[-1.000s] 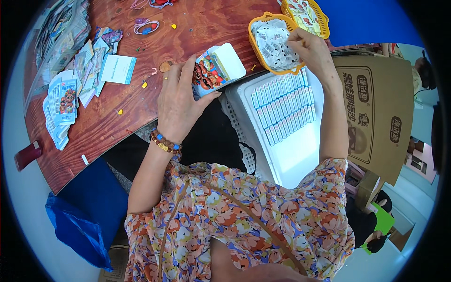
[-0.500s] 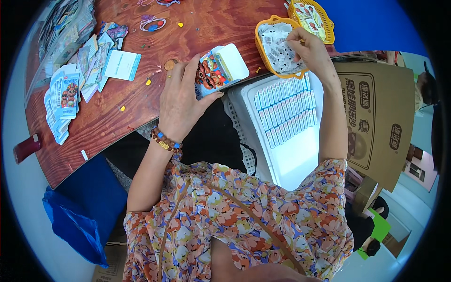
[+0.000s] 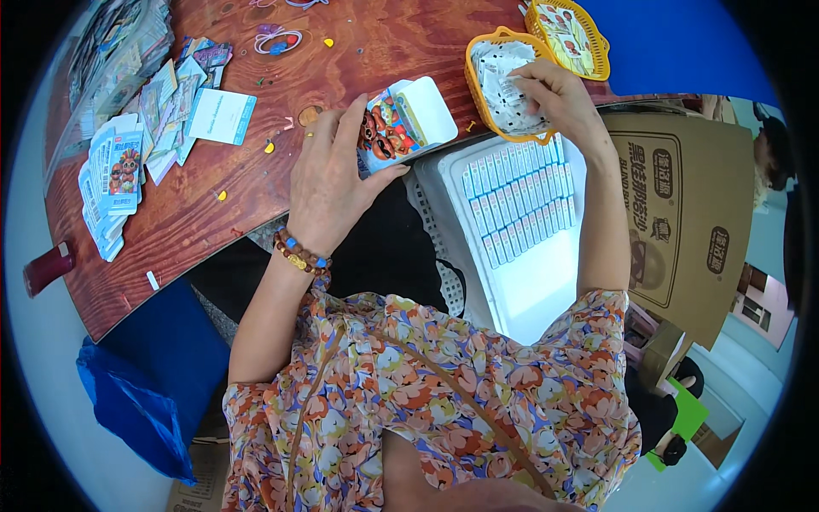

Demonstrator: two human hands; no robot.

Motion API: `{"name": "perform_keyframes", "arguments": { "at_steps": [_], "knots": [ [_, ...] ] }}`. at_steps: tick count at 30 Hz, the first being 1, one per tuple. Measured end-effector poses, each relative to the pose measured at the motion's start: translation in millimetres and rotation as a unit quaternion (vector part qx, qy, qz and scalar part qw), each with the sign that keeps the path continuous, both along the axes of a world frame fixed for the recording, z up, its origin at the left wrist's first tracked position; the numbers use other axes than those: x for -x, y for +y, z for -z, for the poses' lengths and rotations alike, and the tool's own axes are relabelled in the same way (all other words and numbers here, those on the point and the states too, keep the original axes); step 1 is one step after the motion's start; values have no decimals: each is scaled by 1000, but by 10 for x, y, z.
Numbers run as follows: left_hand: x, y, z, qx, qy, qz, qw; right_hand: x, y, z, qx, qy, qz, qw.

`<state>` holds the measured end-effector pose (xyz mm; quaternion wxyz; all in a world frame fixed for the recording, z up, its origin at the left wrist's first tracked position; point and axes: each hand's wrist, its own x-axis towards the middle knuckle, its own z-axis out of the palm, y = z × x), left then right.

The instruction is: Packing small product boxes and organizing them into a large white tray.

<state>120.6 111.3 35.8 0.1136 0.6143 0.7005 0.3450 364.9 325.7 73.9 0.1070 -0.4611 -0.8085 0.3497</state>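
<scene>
My left hand (image 3: 328, 158) grips a small printed cardboard box (image 3: 386, 135) with red-brown cartoon figures. Its white flap (image 3: 438, 111) stands open, pointing right, and a card or insert shows at its mouth. My right hand (image 3: 559, 96) reaches into a yellow plastic basket (image 3: 471, 81) of small white packets with dark dots (image 3: 503, 72). Its fingers are curled together on a small white packet, which they partly hide. Behind it stands a second yellow basket (image 3: 604, 47) holding yellow and white printed packets (image 3: 567, 38).
A white tray (image 3: 533, 299) beside my lap carries rows of small boxes (image 3: 512, 200). Flattened blue boxes (image 3: 111, 183), loose cards (image 3: 223, 118) and a clear bag of cards (image 3: 128, 51) lie at the left. A large carton (image 3: 682, 222) stands right.
My right hand has shifted slightly within the basket, its fingers curling more over the packets. The box in my left hand has moved a touch to the right.
</scene>
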Motion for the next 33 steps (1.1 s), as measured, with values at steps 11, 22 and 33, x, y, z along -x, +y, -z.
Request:
{"name": "perform_keyframes", "arguments": {
  "at_steps": [11, 22, 33],
  "knots": [
    [-89, 96, -13, -8, -1, 25, 1000, -32, 35, -37, -48, 42, 68, 996],
    [-105, 143, -14, -14, 22, 15, 1000, 90, -204, -224, -117, 159, -31, 980],
    [-106, 128, -18, -18, 15, -5, 1000, 490, -552, -163, -207, 185, -117, 954]
  ]
}}
